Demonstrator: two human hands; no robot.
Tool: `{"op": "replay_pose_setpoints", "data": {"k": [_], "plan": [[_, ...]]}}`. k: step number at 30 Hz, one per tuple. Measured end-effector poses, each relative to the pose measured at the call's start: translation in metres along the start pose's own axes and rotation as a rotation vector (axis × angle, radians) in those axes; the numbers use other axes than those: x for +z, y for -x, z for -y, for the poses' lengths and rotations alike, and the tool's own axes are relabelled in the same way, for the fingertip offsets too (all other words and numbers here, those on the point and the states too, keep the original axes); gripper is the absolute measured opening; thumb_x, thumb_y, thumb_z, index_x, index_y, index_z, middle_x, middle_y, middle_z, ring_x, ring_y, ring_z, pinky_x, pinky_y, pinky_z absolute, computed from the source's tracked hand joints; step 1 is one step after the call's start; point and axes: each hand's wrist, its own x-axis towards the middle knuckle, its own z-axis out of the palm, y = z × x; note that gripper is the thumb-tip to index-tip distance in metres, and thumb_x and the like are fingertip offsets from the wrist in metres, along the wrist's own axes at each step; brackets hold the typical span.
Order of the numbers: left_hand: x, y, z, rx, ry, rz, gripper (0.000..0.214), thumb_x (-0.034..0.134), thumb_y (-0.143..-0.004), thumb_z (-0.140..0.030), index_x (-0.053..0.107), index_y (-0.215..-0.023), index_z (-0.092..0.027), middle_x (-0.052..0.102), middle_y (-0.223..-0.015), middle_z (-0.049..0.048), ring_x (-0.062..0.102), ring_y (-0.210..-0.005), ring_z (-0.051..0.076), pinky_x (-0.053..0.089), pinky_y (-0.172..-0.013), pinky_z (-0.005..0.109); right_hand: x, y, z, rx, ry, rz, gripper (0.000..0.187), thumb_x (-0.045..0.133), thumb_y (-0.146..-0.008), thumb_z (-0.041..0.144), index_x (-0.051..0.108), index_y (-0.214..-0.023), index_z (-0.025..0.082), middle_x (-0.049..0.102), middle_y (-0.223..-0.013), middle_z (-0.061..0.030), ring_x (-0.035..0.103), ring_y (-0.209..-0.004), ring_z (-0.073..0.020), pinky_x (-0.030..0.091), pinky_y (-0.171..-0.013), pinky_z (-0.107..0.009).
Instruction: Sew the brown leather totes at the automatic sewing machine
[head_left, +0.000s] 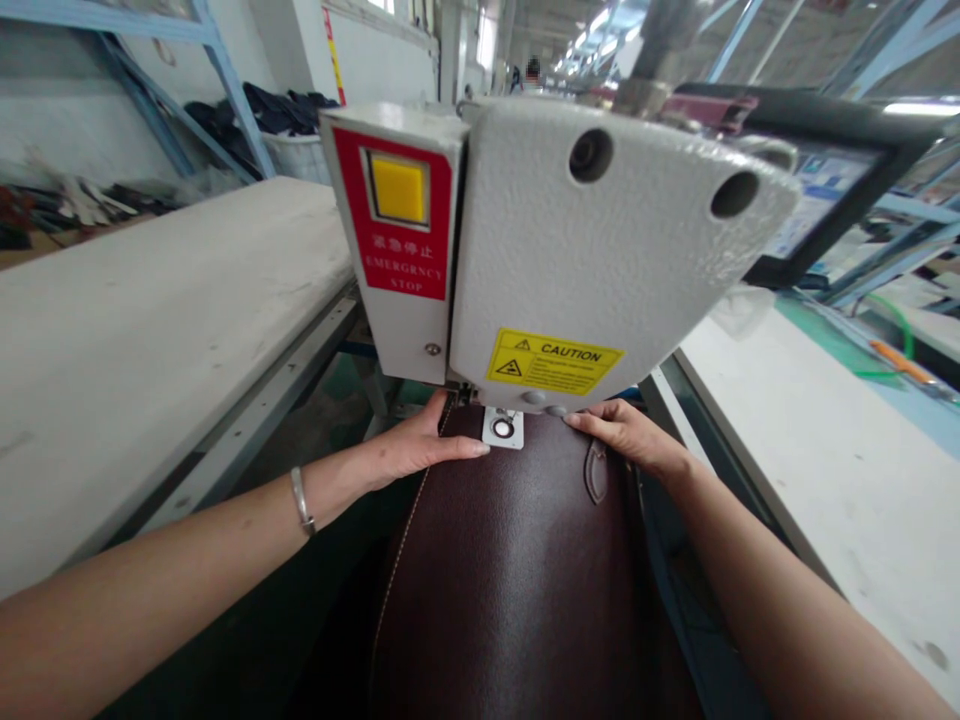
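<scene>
We press our left hand [420,447] flat on the dark brown leather piece [510,570], fingers together and stretched toward the small white plate [502,428] under the machine head; it pinches nothing, its grip simply lies spread against the surface. Our right hand [626,437] rests on the opposite side, fingertips pointing in toward the same spot, beside a small leather tab [596,472]; it too lies flat, not closed around anything. The leather runs from beneath the sewing machine head [600,250] back toward us between our forearms, with a pale stitch line [405,545] along its left edge.

We judge the leather to be thick, fairly stiff yet bendable, with a smooth, slightly grained face that could slip under dry fingers. It looks best held by flat palms near the needle area, on both sides, rather than pinched at an edge.

The machine head overhangs our fingertips closely, so room upward is slight. The red emergency stop panel [396,215] with its yellow button sits just above the left hand. A pale bench [150,320] stretches to the left across a dark gap, another bench [825,440] to the right; open room lies mainly toward us.
</scene>
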Motion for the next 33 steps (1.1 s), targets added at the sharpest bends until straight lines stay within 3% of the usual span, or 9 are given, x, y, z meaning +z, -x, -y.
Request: {"op": "replay_pose_setpoints", "data": {"k": [12,19,23,27,30,33], "plan": [[0.004,0.004,-0.005,-0.035,0.051,-0.043,0.092,0.086,-0.07,-0.048,0.037,-0.144,-0.023,0.044,-0.154,0.0135,0.037,-0.145,0.036,0.022,-0.124,0.055,0.001,0.001,-0.002,-0.057,0.006,-0.024,0.059,0.075,-0.068,0.073,0.05,-0.062,0.019,0.043,-0.057,0.0051,0.034,-0.052,-0.0092,0.02,-0.052,-0.027],[0.002,0.0,-0.002,-0.056,0.024,-0.076,0.094,0.085,-0.072,-0.049,0.036,-0.147,-0.025,0.04,-0.157,0.0131,0.031,-0.149,0.036,0.022,-0.124,0.054,0.002,-0.002,0.002,-0.109,0.003,-0.053,0.062,0.076,-0.065,0.074,0.048,-0.061,0.02,0.042,-0.058,0.0056,0.035,-0.055,-0.0094,0.023,-0.054,-0.027],[0.012,-0.003,-0.005,-0.054,0.061,-0.059,0.093,0.085,-0.071,-0.049,0.038,-0.146,-0.02,0.046,-0.152,0.0158,0.04,-0.144,0.036,0.025,-0.123,0.055,-0.006,-0.003,-0.002,-0.071,-0.035,-0.048,0.062,0.078,-0.063,0.073,0.047,-0.06,0.02,0.042,-0.057,0.006,0.034,-0.054,-0.0091,0.022,-0.052,-0.027],[0.026,0.004,-0.009,-0.031,0.084,-0.048,0.096,0.084,-0.071,-0.046,0.033,-0.147,-0.017,0.043,-0.154,0.018,0.038,-0.145,0.035,0.027,-0.122,0.054,-0.013,0.004,-0.006,-0.05,-0.037,0.033,0.058,0.081,-0.065,0.068,0.051,-0.061,0.019,0.045,-0.058,0.0055,0.037,-0.054,-0.0094,0.026,-0.052,-0.026],[0.021,0.016,-0.006,-0.043,0.093,-0.032,0.099,0.083,-0.071,-0.047,0.028,-0.15,-0.022,0.043,-0.154,0.0158,0.04,-0.143,0.036,0.03,-0.121,0.054,-0.01,0.002,-0.007,-0.085,-0.05,0.104,0.054,0.079,-0.071,0.064,0.051,-0.06,0.02,0.044,-0.056,0.0045,0.036,-0.053,-0.0097,0.024,-0.052,-0.028],[0.009,0.027,-0.003,-0.074,0.078,-0.038,0.099,0.083,-0.07,-0.051,0.029,-0.151,-0.027,0.047,-0.153,0.0084,0.039,-0.143,0.038,0.031,-0.121,0.051,-0.002,-0.005,-0.001,-0.113,-0.065,0.077,0.051,0.077,-0.076,0.062,0.052,-0.058,0.022,0.045,-0.057,0.0024,0.036,-0.054,-0.0115,0.024,-0.053,-0.031]]}}
